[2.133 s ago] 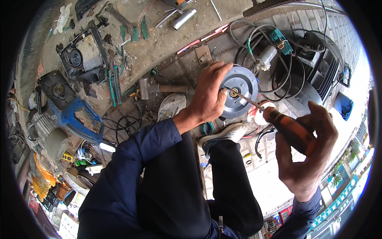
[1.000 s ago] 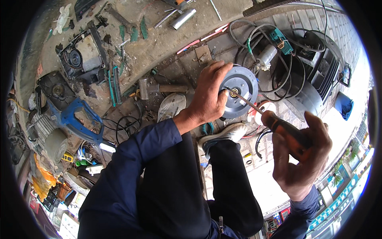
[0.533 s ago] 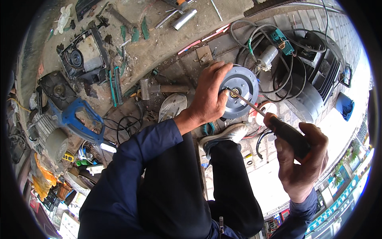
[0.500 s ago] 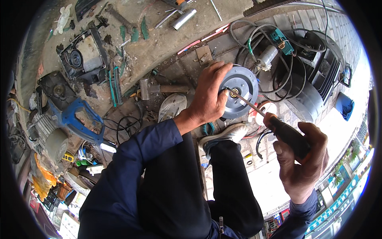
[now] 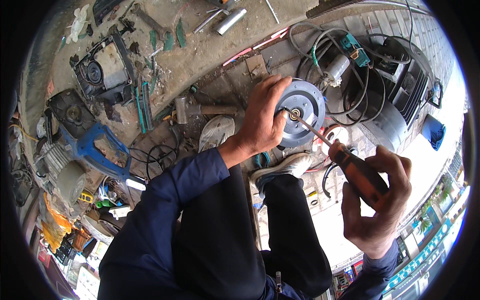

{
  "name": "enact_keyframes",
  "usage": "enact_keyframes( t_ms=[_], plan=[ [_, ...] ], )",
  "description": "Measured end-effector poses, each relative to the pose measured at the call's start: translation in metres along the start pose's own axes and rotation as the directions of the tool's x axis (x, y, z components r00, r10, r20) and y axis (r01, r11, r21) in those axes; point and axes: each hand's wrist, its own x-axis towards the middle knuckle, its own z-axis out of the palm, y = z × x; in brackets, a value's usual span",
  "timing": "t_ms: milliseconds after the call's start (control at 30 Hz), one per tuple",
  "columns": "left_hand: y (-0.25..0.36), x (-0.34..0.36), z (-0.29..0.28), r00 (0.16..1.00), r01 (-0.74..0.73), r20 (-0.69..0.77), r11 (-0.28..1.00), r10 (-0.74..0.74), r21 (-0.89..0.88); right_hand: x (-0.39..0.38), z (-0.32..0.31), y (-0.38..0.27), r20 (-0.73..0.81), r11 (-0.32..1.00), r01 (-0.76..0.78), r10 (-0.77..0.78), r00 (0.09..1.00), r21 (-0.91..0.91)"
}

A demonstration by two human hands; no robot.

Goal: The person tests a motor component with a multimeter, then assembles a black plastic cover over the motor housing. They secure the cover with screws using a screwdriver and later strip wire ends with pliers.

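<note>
Gripped along its left side by my left hand [image 5: 263, 114] is a grey round reel-like disc [image 5: 311, 96] with a coiled brass-coloured part [image 5: 295, 115] at its centre. My left thumb presses on its face near that coil. In my right hand [image 5: 378, 215] is a screwdriver [image 5: 361, 175] with an orange and black handle, held by its rear end between thumb and fingers. The shaft slants up-left, and its tip meets the disc's centre. My left fingers hide part of the disc's left rim, and the exact seat of the tip is too small to tell.
Left of the disc lies a hammer [image 5: 212, 110] near my shoes. A grey motor housing [image 5: 385, 120] and looped black cables [image 5: 367, 107] are at the right. On the left are a blue handle frame [image 5: 102, 152] and machine parts [image 5: 102, 70]. A metal tube [image 5: 231, 22] lies far off.
The screwdriver handle has turned about its axis and shows more orange. My right fingers and thumb have shifted on it, while my left hand and the disc look nearly unmoved.
</note>
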Motion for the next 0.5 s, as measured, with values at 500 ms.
enact_keyframes(
  t_ms=[500],
  plan=[
    [-0.0025,0.0002,-0.0012,1.0,0.014,0.002,1.0,-0.014,0.006,-0.0087,-0.0068,0.0072,-0.054,0.939,-0.195,0.219,0.974,0.282]
  ],
)
